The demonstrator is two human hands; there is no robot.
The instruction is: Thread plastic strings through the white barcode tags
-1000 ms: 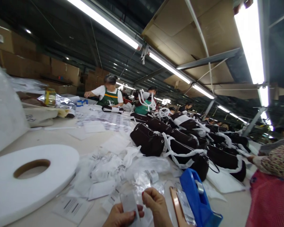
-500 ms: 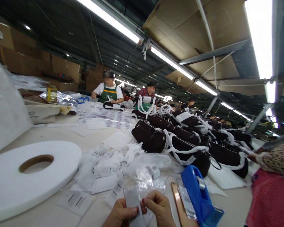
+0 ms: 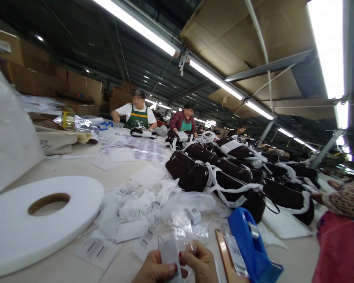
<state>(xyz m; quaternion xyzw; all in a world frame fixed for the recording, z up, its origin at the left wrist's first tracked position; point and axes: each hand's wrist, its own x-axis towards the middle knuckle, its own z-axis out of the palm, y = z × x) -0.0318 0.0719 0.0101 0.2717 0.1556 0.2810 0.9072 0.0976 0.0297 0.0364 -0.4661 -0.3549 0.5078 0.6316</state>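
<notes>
We see dark bags (image 3: 187, 173), contents hidden, beyond the blue tape dispenser (image 3: 246, 241). Left of it, our right hand (image 3: 202, 262) curls, its grip unclear to us, beside our left hand (image 3: 153, 269), clamped on a pale tag (image 3: 167, 250).

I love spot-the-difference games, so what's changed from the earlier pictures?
The co-worker in maroon sleeves has lowered a white-banded dark bag. The left hand still holds the pale tag, with the right hand still close beside it. The white roll and blue dispenser stayed put.
</notes>
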